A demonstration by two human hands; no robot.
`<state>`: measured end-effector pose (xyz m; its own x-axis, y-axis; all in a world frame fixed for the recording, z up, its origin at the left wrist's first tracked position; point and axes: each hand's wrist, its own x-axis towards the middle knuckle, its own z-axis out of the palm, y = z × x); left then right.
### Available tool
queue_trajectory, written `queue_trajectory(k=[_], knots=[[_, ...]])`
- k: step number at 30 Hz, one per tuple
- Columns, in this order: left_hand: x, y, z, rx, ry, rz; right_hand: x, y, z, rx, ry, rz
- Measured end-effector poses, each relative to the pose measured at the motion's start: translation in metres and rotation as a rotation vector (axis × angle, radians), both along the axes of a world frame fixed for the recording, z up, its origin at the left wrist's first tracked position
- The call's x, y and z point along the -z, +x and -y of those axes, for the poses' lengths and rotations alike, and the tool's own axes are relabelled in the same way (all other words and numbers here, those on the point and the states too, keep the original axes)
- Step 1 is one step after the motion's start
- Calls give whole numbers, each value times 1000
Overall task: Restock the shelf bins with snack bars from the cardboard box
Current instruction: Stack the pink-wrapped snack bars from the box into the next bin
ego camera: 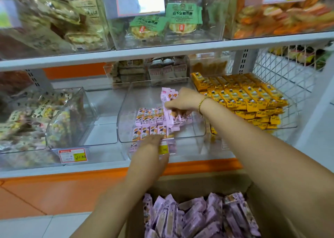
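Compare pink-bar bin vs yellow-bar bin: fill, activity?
Fill: the pink-bar bin holds only a few rows; the yellow-bar bin is heaped high. The right hand grips pink bars inside the pink-bar bin; no hand is in the yellow-bar bin. Both clear plastic, same shelf.

A red-framed price tag (72,155) on the front of the left bin (72,111), at the lower shelf's (54,167) front edge, reads 7.80. The tag (164,148) on the middle bin (189,129) shows only .80, the rest hidden. Lettering on the pink bars (153,116) is too small to read. Green packets (183,15) above carry upside-down Chinese characters, not legible. The upper tags (140,2) are blurred.
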<state>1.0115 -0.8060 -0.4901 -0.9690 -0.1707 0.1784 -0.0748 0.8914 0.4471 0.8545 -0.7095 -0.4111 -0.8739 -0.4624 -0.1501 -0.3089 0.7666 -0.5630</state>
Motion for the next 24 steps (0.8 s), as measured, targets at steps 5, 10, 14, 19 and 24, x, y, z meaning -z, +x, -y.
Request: queue_trajectory(k=[5,10,14,19,24], knots=[[10,4,0,61,-84,-5,12,-25,27,-72,510,245],[15,2,6,83,-72,-22,25,-19,32,-82,884,145],[18,2,9,100,-50,-30,38,-22,30,-19,750,199],[19,1,10,99,-60,8,45,-27,18,-3,496,93],[21,5,12,129,-13,20,21,-1,13,-173,657,-65]])
